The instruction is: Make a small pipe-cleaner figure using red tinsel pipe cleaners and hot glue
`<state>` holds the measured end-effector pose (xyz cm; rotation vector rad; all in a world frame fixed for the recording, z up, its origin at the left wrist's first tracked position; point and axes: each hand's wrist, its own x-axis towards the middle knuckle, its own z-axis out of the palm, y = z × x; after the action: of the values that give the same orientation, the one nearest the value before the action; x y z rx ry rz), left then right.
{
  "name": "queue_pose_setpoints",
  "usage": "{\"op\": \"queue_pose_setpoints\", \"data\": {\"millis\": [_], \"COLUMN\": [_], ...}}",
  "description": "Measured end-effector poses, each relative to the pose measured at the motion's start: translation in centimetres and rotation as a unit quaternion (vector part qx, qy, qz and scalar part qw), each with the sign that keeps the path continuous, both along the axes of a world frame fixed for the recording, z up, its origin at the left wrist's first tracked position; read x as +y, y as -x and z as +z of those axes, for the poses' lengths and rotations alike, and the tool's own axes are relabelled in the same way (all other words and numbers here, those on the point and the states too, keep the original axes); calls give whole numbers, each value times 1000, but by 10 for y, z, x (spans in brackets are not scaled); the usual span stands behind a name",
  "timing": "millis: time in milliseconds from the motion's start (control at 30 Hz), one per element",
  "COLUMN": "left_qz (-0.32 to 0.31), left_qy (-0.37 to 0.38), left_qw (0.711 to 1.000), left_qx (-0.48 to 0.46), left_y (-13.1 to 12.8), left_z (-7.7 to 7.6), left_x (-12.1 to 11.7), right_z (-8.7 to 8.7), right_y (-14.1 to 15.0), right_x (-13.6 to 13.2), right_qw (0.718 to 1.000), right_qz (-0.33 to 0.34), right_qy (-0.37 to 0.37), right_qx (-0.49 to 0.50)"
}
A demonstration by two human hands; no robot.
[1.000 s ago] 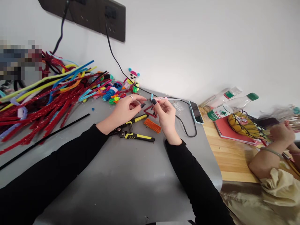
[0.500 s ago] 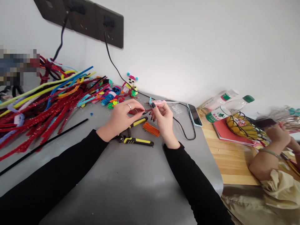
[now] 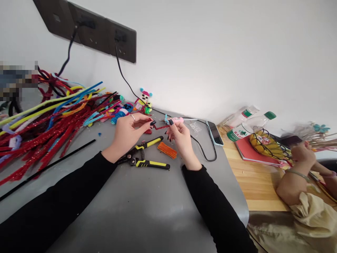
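A short red glittery pipe cleaner (image 3: 159, 128) runs between my hands, with a bend near its left part. My left hand (image 3: 130, 131) pinches its left end between thumb and forefinger. The right end sits between the thumb and fingers of my right hand (image 3: 180, 137). Below them lie yellow-and-black pliers (image 3: 151, 164) with their handles spread, and a folded orange pipe cleaner piece (image 3: 167, 150). A pink glue gun (image 3: 177, 120) with a light-blue part lies just behind my right hand.
A pile of colourful pipe cleaners (image 3: 71, 116) covers the left. Small pipe-cleaner figures (image 3: 144, 100) stand by the wall. A black cable (image 3: 202, 149) loops near a phone (image 3: 215, 133). At right are bottles (image 3: 240, 130), a basket (image 3: 265, 146) and a co-worker's arm (image 3: 292, 182).
My hands have drawn apart, with the left moving leftward, so more of the red pipe cleaner shows between them. The view has shifted slightly.
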<state>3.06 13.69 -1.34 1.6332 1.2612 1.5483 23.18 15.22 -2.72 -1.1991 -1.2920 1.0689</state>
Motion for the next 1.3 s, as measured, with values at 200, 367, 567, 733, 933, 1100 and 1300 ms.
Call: {"op": "queue_pose_setpoints", "data": {"millis": [200,367,567,733,933,1100,1300], "left_qz": [-21,-64,-145,-127,-92,-69,-93], "left_qy": [37,83,86,96,92,40,-63], "left_qw": [995,985,971,973,977,976,952], "left_qx": [92,136,170,166,170,204,284], "left_y": [6,11,6,6,11,14,16], "left_z": [-4,-1,0,-10,-15,-15,-16], "left_x": [7,21,40,43,37,34,33], "right_z": [-3,-21,-20,-4,11,13,10], "right_y": [-25,-39,-40,-50,-52,-54,-50], "right_x": [10,22,30,22,9,7,6], "right_qw": [916,819,810,861,885,885,886], "right_qz": [-194,-172,-181,-216,-141,-75,-58], "right_qy": [-120,-70,-67,-94,-145,-135,-141], "right_qx": [-331,-543,-554,-451,-420,-438,-437]}}
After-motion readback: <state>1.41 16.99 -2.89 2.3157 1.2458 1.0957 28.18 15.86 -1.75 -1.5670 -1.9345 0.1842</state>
